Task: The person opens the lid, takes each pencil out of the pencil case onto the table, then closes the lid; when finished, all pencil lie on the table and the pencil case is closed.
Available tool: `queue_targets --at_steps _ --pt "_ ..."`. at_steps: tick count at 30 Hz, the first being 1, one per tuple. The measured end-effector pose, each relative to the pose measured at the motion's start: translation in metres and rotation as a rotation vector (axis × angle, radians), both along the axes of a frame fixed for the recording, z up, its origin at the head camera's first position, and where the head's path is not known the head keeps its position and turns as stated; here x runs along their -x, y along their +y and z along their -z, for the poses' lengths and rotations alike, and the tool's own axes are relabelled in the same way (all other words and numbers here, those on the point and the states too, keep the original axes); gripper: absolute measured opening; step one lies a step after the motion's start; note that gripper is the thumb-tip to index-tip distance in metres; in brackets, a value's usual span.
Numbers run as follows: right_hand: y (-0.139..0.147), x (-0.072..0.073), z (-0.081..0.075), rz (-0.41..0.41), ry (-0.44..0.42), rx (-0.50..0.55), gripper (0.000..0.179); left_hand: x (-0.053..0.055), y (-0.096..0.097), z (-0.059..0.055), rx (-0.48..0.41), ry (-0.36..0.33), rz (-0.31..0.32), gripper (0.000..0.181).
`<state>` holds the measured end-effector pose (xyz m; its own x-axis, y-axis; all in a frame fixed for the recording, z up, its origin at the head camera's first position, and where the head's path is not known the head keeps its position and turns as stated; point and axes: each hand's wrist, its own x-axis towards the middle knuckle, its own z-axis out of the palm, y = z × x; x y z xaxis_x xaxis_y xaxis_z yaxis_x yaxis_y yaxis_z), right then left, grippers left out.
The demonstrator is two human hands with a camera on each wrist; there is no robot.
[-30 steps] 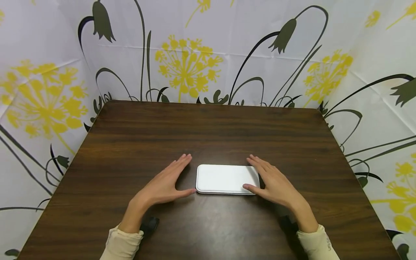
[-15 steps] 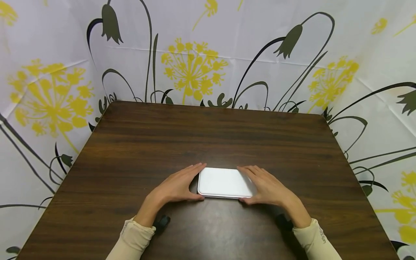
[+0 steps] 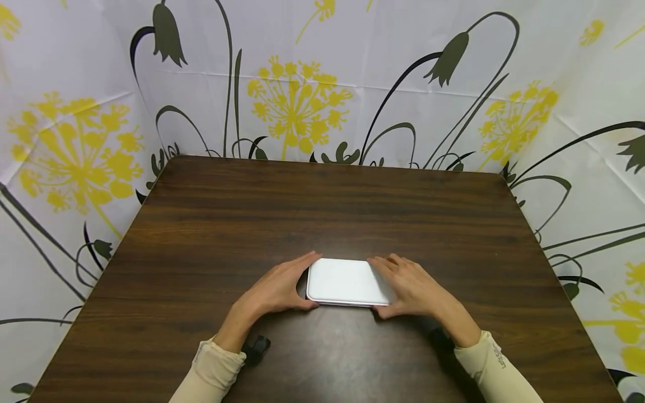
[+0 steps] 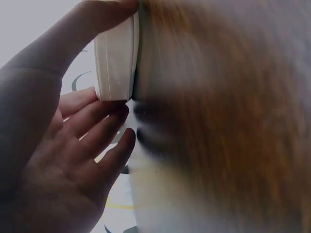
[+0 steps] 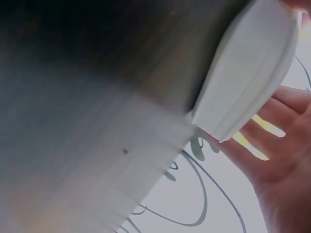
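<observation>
A flat white case [image 3: 347,282] with rounded corners lies on the dark wooden table [image 3: 322,212] in the head view. At its left end my left hand [image 3: 277,286] grips it, thumb on the near edge and fingers on the far edge. My right hand [image 3: 412,288] holds the right end the same way and covers part of the top. The left wrist view shows the pale side of the case [image 4: 114,65] between thumb and fingers. From the right wrist, a seam runs along the side of the case [image 5: 248,73].
Behind the table and at both sides hangs a white cloth [image 3: 383,33] with yellow and grey-green flowers. A small black object [image 3: 257,350] sits by the left wrist, and a dark one [image 3: 440,340] by the right. The table's far edge is straight.
Both hands have closed in from the two ends and taken hold of the white case. Over the last half second they have barely moved.
</observation>
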<state>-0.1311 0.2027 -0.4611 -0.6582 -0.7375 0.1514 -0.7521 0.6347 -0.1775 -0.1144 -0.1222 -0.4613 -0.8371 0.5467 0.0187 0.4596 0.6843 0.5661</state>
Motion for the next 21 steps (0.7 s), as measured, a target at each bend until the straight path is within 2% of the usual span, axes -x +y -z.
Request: queue_targets --at_steps 15,21 --pt "-0.0062 -0.0008 0.0011 -0.002 0.098 -0.064 0.095 0.0001 0.0003 0.0075 -0.009 0.053 -0.034 0.097" --pt "-0.0066 -0.0002 -0.0038 -0.02 0.038 -0.046 0.094 -0.001 -0.0006 0.008 -0.037 0.037 -0.037 0.097"
